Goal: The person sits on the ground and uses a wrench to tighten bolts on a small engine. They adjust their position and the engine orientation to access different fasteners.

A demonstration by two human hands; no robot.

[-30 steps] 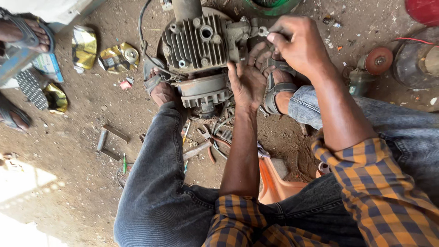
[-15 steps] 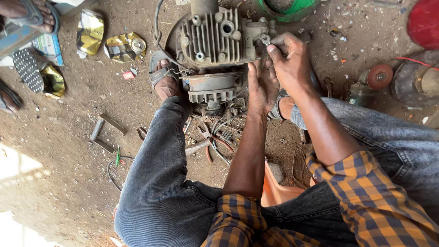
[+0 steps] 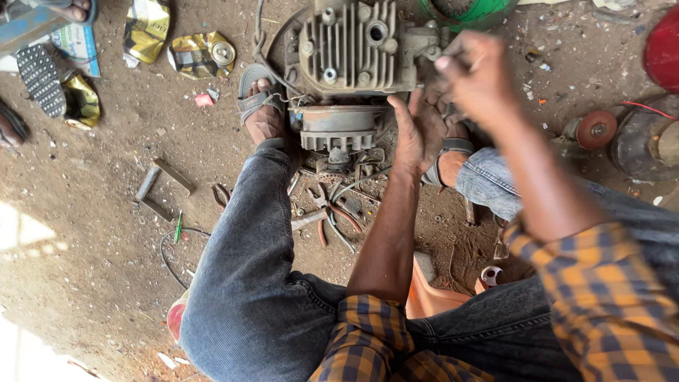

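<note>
The grey metal engine block with cooling fins (image 3: 353,46) sits on the dirt ground (image 3: 106,141) between your two feet, at the top of the view. Your left hand (image 3: 419,131) is spread flat and open against the engine's right side, fingers pointing up, pressing on it and not wrapped around anything. Your right hand (image 3: 475,74) is just above it, at the engine's top right corner. Its fingers are curled in tight there, but it is blurry, so you cannot tell what it is pinching. The two hands are almost touching each other.

Below the engine, between your legs, lie pliers with orange handles (image 3: 332,212) among small metal bits.

Far off to the left, well away from your hands, are crumpled shiny gold wrappers (image 3: 201,53) lying flat on the ground. Beside them is a flat blue and white packet (image 3: 74,42). A tiny red scrap (image 3: 204,100) lies near your left foot.
</note>
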